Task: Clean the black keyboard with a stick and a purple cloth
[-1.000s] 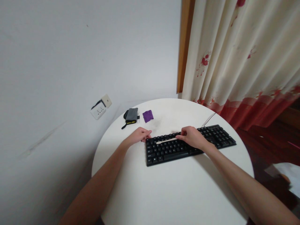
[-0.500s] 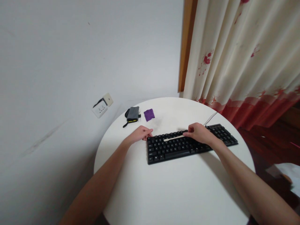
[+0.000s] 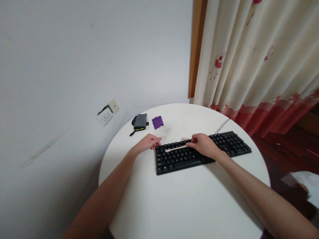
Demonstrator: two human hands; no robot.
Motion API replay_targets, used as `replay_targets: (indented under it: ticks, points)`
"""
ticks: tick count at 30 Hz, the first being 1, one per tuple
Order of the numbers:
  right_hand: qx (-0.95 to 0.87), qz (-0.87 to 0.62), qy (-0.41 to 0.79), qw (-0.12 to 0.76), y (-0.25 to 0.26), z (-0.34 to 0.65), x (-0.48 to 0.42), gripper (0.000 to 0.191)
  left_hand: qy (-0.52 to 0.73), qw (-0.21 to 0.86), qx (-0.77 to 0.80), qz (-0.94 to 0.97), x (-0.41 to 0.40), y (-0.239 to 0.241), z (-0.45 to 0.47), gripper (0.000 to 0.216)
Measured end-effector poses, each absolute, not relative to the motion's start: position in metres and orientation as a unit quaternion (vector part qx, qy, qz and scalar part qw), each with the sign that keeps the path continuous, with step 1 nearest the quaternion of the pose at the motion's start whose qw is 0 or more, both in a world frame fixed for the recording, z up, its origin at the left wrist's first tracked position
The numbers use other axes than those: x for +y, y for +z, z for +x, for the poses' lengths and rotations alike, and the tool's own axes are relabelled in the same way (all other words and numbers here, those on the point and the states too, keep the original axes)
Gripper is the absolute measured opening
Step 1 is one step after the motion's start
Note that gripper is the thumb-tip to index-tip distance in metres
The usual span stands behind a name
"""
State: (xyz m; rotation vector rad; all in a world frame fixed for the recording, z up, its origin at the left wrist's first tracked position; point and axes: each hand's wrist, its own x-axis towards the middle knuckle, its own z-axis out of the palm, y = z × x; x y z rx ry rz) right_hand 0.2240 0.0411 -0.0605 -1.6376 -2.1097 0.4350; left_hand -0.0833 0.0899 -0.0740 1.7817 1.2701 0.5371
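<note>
A black keyboard (image 3: 188, 163) lies at a slight slant on the round white table (image 3: 189, 202). My left hand (image 3: 147, 142) is at its far left corner, with bent fingers closed on the edge. Between the thumb and fingers of my right hand (image 3: 203, 145) is a slim white toothbrush (image 3: 175, 149). It lies nearly level over the upper rows of keys, its head pointing left near the top left keys. My right palm hovers above the keyboard's middle and hides some keys there.
A grey pouch (image 3: 140, 121) with a black loop and a folded purple cloth (image 3: 158, 122) lie toward the back left. A thin cable (image 3: 222, 125) runs off the back edge. A wall socket (image 3: 104, 116) is at left, a curtain (image 3: 239, 73) at right.
My right hand has moved left along the keys with the toothbrush, whose head now lies closer to the keyboard's left end. My left hand stays at the corner.
</note>
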Motion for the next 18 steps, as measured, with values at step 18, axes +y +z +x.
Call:
replay_targets:
  ticks: [18]
  points:
    - [-0.764,-0.59,0.183,0.189,-0.058,0.276,0.061,0.034,0.213,0.432,0.506,0.716,0.092,-0.078,-0.087,0.051]
